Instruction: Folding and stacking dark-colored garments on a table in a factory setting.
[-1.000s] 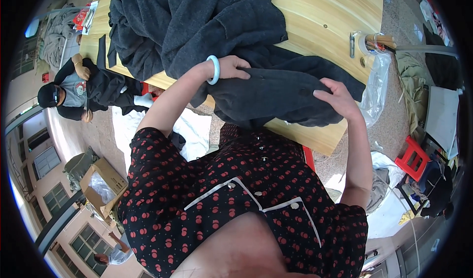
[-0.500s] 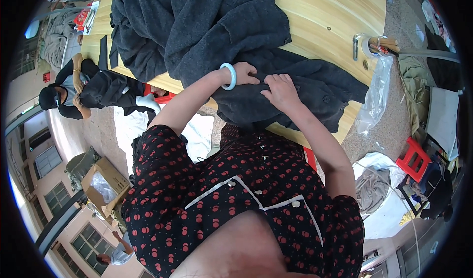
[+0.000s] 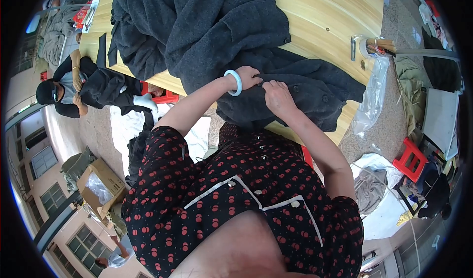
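Observation:
A dark grey buttoned coat [image 3: 310, 93] lies along the near edge of the wooden table [image 3: 335, 12], its large buttons showing to the right of my hands. My left hand [image 3: 246, 78], a pale bangle on its wrist, pinches the coat's edge between thumb and fingers. Just to its right, my right hand [image 3: 280, 98] has its fingers curled over the same edge, closed on the fabric. The fingertips almost meet; whether a small thing sits between them is hidden. A heap of dark grey cloth [image 3: 197, 26] lies beyond my hands.
At the table's right edge stand a holder with wooden sticks [image 3: 382, 45] and a clear plastic bag [image 3: 370, 98]. Red stools [image 3: 411, 159] stand on the floor. On the left, a seated person [image 3: 69, 88] handles dark cloth near an open cardboard box [image 3: 103, 189].
My left hand has shifted slightly right along the coat's edge, and its fingers are now close against those of my right hand. The right hand has curled in more tightly.

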Available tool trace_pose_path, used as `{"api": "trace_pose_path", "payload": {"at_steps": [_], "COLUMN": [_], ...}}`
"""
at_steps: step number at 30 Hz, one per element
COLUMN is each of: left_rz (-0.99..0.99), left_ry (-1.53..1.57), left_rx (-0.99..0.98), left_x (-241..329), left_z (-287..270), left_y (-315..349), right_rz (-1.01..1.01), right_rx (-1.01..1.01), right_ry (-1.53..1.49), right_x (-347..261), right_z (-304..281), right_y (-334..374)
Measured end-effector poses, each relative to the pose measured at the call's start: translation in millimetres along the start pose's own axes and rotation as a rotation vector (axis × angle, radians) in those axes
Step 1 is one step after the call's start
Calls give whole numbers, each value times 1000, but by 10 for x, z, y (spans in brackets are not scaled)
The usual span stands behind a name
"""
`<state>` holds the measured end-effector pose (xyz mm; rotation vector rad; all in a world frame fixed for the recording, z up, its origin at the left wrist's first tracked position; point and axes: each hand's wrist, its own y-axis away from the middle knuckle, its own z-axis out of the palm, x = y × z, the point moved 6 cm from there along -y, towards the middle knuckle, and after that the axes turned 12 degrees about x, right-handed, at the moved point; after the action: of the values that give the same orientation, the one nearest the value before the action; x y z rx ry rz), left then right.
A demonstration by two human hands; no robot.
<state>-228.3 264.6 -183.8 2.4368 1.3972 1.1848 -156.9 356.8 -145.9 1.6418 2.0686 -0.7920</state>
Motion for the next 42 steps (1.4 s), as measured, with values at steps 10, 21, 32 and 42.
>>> {"api": "trace_pose_path", "payload": {"at_steps": [10, 21, 32, 42], "left_rz": [-103, 112, 57, 231], "left_ry": [221, -93, 99, -4], "left_rx": [119, 66, 282, 442], "left_x": [-55, 203, 55, 146], "left_z": [31, 25, 119, 146], "left_y": [35, 284, 366, 390], "right_rz": [109, 9, 119, 155], "right_rx": [88, 36, -12, 85], "right_ry": [-198, 15, -162, -120], "right_x": [18, 73, 75, 142], "right_z": [-28, -13, -33, 43], "right_y": [-83, -67, -36, 65]}}
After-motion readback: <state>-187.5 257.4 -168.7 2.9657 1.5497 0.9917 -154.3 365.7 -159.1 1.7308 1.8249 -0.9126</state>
